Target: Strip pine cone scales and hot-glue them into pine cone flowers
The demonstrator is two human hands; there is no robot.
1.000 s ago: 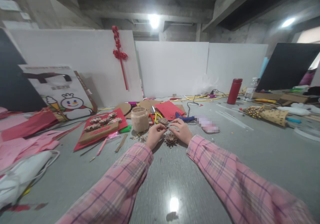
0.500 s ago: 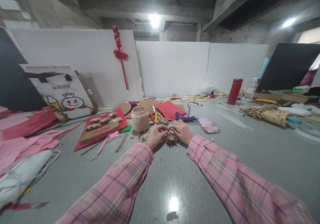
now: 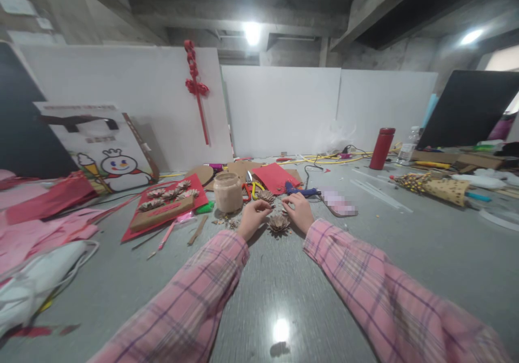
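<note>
A brown flower (image 3: 278, 224), its layered petals like pine cone scales, lies on the grey table between my hands. My left hand (image 3: 254, 219) is at its left, thumb and fingers pinched together; whatever they hold is too small to make out. On the other side, my right hand (image 3: 299, 213) has its fingers curled and drawn together, and I cannot make out what is in them. A second such flower (image 3: 265, 196) lies just beyond my left fingertips. Behind my right hand rests a blue glue gun (image 3: 300, 191).
Left of my hands stands a brown-coated jar (image 3: 228, 193), with pliers (image 3: 257, 192) behind it. Several similar flowers lie on a red card (image 3: 197, 186) farther left. A red envelope (image 3: 273, 176), a phone (image 3: 339, 203) and a red bottle (image 3: 381, 148) are at the back and right.
My hands, which met above the flower, have moved apart sideways, uncovering more of it. The flower stays on the table.
</note>
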